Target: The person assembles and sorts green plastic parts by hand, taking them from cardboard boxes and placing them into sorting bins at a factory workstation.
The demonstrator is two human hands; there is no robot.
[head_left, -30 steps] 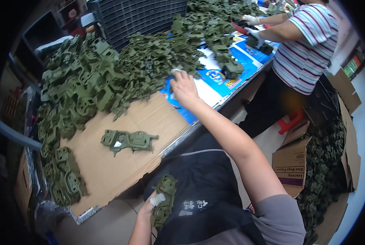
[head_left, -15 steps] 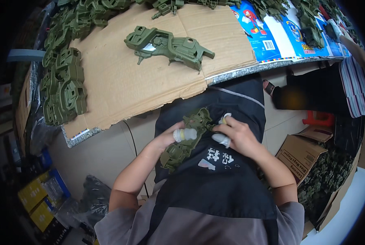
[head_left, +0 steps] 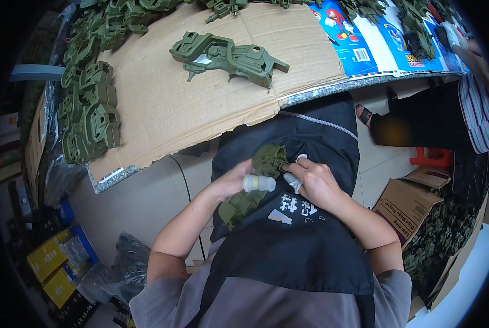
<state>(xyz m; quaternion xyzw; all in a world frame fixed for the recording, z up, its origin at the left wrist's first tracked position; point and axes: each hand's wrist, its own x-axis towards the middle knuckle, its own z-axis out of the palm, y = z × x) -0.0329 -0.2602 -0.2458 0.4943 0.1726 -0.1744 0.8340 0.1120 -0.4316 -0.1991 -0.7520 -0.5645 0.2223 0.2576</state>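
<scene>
Over my lap, my left hand (head_left: 238, 179) is closed around a dark green moulded plastic toy part (head_left: 241, 205), its thumb lying across the middle in a white finger cover. My right hand (head_left: 318, 181), also with white covers on some fingers, is closed at the part's far right end. Those fingertips are partly hidden, so any small piece between them cannot be made out. A similar green plastic part (head_left: 228, 58) rests on the cardboard-topped table in front of me.
More green parts (head_left: 91, 112) are stacked along the left of the cardboard (head_left: 162, 104). Small white bits (head_left: 289, 203) decorate or lie on my black apron (head_left: 288, 251). An open carton (head_left: 405, 210) with small green pieces stands at right. Another person's dark-trousered leg (head_left: 425, 117) is beyond it.
The green part in my hands has tilted, its far end now turned up more. My left thumb has shifted slightly right, and my right fingers have come closer together against the part.
</scene>
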